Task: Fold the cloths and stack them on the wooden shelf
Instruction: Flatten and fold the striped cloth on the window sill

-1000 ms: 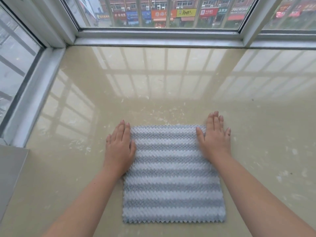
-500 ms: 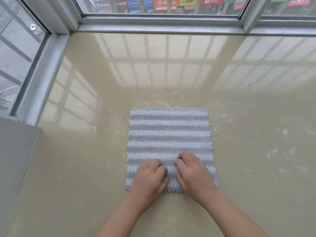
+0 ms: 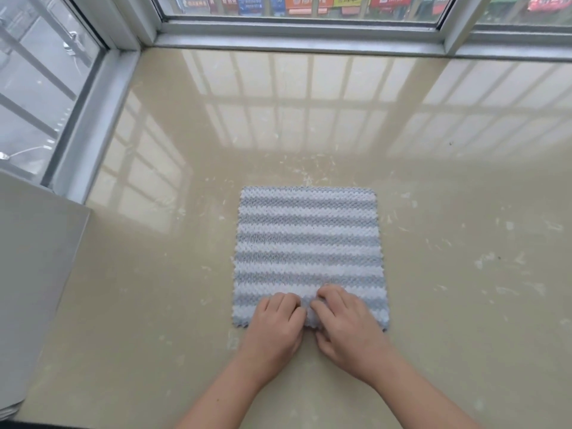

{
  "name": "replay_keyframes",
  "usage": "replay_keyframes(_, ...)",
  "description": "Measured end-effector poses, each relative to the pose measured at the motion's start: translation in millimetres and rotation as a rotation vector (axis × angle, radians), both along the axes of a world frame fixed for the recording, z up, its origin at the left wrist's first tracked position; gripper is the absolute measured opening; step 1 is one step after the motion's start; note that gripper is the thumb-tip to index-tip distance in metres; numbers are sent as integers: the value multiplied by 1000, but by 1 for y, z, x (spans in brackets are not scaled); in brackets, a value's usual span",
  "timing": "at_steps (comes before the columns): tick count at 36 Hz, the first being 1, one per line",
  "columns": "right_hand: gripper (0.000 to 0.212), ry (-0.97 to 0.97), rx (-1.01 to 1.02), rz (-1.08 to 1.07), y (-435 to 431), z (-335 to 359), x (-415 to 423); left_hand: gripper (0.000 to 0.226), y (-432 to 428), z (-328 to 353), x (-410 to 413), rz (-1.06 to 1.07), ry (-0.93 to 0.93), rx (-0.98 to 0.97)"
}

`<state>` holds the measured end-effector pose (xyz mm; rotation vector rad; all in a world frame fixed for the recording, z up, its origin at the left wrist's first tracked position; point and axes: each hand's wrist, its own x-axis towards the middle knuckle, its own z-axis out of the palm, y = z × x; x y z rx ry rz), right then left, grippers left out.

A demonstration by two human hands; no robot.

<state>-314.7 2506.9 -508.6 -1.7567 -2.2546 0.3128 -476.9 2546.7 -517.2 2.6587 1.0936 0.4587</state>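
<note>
Striped cloth point(image 3: 308, 239), grey and white, lies flat and square on the glossy beige ledge point(image 3: 173, 305); head view only. It sits toward the near side, well apart from the far edge under the window frame point(image 3: 297, 29) and from the far left corner. Left hand point(image 3: 275, 320) and right hand point(image 3: 346, 326) are side by side, nearly touching, at the middle of the near hem. Their fingers are curled and pinching it, and a small pucker of fabric stands up between them. Both near corners lie free. No wooden shelf in sight; a grey panel point(image 3: 37, 274) stands at the left edge, nature unclear. Risk, as I judge it: lifting from mid-hem lets the free corners droop, giving a crooked fold. The slick ledge may let the cloth slide instead of folding. White flecks on the ledge could cling to the fabric.
</note>
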Motion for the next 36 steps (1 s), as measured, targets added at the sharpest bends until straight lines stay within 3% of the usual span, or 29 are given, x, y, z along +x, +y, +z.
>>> replay_keyframes(10, 24, -41, -4, -79, 8, 4, 4, 4, 7, 16, 2, 140, -79, -38)
replay_keyframes(16, 26, 51, -92, -75, 19, 15, 38, 48, 13, 12, -15, 94, 140, -61)
replay_keyframes(18, 27, 80, -136, -88, 22, 19, 48, 41, 12, 11, -21, 131, 155, -74)
replay_keyframes(21, 25, 135, -174, -106, 25, 23, 63, 13, 16, 15, -29, 280, 53, -191)
replay_keyframes(24, 18, 202, -191, -153, 28, 26, 78, 4, 26, 20, -37, 431, -158, -374)
replay_keyframes(26, 5, 242, -193, -205, 29, 26, 86, 25, 32, 30, -37, 508, -275, -465)
replay_keyframes(27, 12, 271, -193, -242, 30, 26, 90, 30, 34, 35, -35, 545, -322, -516)
replay_keyframes(30, 27, 441, -236, -370, 35, 31, 94, 20, 41, 48, -30, 641, -433, -635)
replay_keyframes(33, 23, 649, -315, -517, 42, 34, 95, 18, 50, 48, -28, 690, -487, -619)
replay_keyframes(36, 15, 708, -347, -570, 48, 31, 97, 30, 58, 49, -25, 661, -476, -547)
